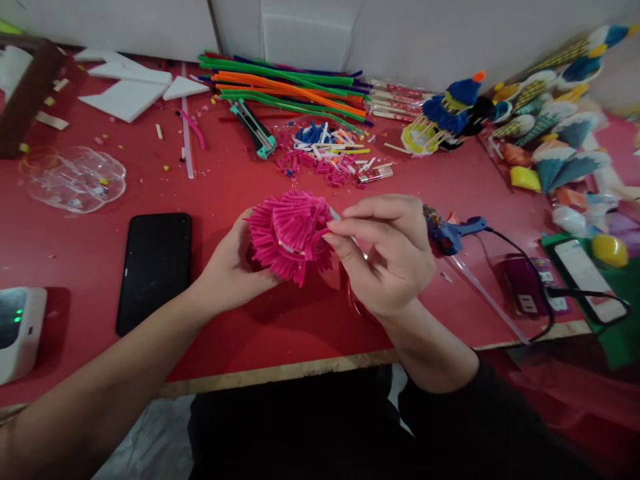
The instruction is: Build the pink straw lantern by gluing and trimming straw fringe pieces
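My left hand (pixel 231 265) cups a spiky pink ball (pixel 287 230) made of short pipe-cleaner pieces, holding it from below and behind over the red table (pixel 240 180). My right hand (pixel 387 253) is closed in a pinch at the ball's right side, its thumb and forefinger gripping one pink pipe-cleaner piece (pixel 320 239) that touches the ball. A thin pale stick shows just behind those fingers. A blue glue gun (pixel 450 233) lies right behind my right hand, its black cord running off to the right.
A black phone (pixel 155 267) lies left of my left hand. Cut coloured pieces (pixel 327 157), a teal cutter (pixel 255 128) and long pipe cleaners (pixel 285 87) sit further back. Finished blue and patterned figures (pixel 540 120) crowd the right. A clear tray (pixel 75 179) and white device (pixel 17 330) lie left.
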The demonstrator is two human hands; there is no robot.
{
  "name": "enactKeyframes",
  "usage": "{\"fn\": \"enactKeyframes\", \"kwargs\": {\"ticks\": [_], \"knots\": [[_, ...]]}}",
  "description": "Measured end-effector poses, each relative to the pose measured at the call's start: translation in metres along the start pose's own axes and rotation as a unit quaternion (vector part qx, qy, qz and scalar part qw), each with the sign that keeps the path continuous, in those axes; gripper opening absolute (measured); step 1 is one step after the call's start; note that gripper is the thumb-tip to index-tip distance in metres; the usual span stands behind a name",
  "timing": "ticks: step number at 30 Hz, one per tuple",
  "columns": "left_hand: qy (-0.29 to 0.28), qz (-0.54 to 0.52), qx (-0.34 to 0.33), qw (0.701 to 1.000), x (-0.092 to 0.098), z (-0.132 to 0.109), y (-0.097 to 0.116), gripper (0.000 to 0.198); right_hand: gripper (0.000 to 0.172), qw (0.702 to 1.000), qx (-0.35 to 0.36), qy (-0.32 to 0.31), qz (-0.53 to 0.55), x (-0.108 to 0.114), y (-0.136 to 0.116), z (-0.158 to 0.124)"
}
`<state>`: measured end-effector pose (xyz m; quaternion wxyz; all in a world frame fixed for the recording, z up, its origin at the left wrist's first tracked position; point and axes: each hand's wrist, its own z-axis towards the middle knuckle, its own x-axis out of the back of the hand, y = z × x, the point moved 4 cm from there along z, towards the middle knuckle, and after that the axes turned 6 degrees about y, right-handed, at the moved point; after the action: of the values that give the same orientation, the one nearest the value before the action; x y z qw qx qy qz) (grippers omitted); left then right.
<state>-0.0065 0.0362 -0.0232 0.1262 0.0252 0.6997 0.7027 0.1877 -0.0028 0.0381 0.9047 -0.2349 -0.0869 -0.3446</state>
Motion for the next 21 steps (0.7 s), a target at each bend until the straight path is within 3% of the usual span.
{"fn": "enactKeyframes", "kwargs": {"ticks": [7,12,18,21], "knots": [[-0.009,0.025,-0.012,1.000,-0.0002,-0.0006,0.0005,0.074,0.012,1.000,-0.001,0.003,0.020,-0.0005,-0.0018,0.0005],[0.029,0.020,-0.020,0.999,0.0012,0.0007,-0.0021,0.060,0.007,1.000,-0.018,-0.006,0.017,0.0001,-0.0013,0.0013],[0.032,0.043,-0.068,0.996,0.0001,0.0024,-0.0047,0.072,0.008,0.998,-0.030,-0.001,0.054,0.0009,0.0025,-0.0015],[0.025,0.046,-0.047,0.998,-0.0004,0.0035,-0.0059,0.074,0.010,0.997,-0.023,0.002,0.067,0.0008,0.0034,-0.0025]]}}
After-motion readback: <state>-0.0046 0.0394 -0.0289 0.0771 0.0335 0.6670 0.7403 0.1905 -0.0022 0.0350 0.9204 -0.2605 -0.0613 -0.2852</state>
